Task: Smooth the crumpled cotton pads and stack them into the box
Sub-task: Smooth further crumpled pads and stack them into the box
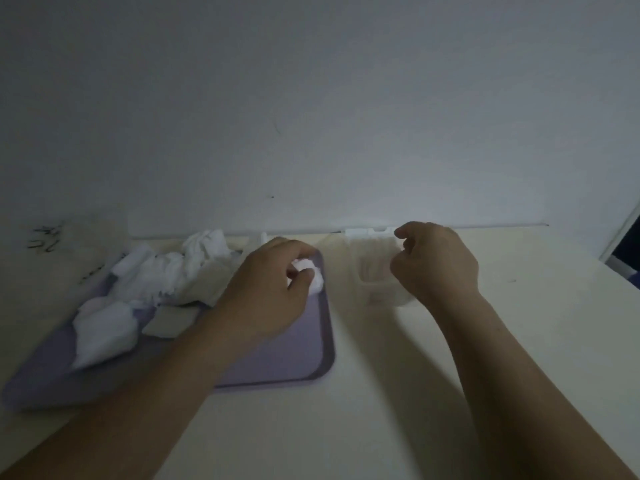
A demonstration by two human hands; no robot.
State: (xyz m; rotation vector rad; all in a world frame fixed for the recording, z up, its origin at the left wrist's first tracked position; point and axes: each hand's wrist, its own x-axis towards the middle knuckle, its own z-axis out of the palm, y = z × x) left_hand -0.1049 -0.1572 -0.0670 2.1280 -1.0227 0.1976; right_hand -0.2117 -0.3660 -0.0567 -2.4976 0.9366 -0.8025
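Pad (pixel 313 271) is pinched by L hand (pixel 273 282) at tray's (pixel 294 355) 1 o'clock, prob. for smoothing; R hand (pixel 436 261), curled empty, is poised over box (pixel 375 282).

Purple tray (pixel 294 351) on cream tbl (pixel 381 410), white wall (pixel 311 98) behind.

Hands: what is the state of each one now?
Left hand: holds a crumpled cotton pad.
Right hand: fingers curled; holding anything, cannot be told.
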